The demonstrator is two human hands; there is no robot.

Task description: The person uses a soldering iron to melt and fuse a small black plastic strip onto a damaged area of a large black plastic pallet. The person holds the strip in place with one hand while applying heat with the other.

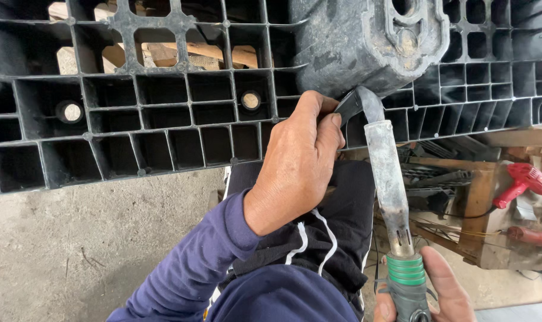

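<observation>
Fingers (333, 128) of the left hand (295, 167) are curled closed around a thin black plastic strip (348, 106), pressing it against the lower edge of the black plastic pallet (163, 119). That pallet stands tilted across the upper part of the view, its ribbed grid of open cells facing the camera; its bottom edge runs from the left border to the hand. Below that edge on the left, bare concrete floor (74, 238) leaves open room. The purple sleeve (193, 268) crosses over black trousers (336, 226) with white stripes.

Just right of the left hand, the hot-air tool (390, 185) points upward; its grey metal nozzle tip touches the strip at the moulded pallet foot (366, 42). The right hand (438, 292) is closed around the tool's green-ringed handle at the bottom edge of the frame.

Further right, a wooden frame (479, 203) holds dark scrap pieces, with a red power tool (527, 179) lying near it, so room on that side is restricted.
</observation>
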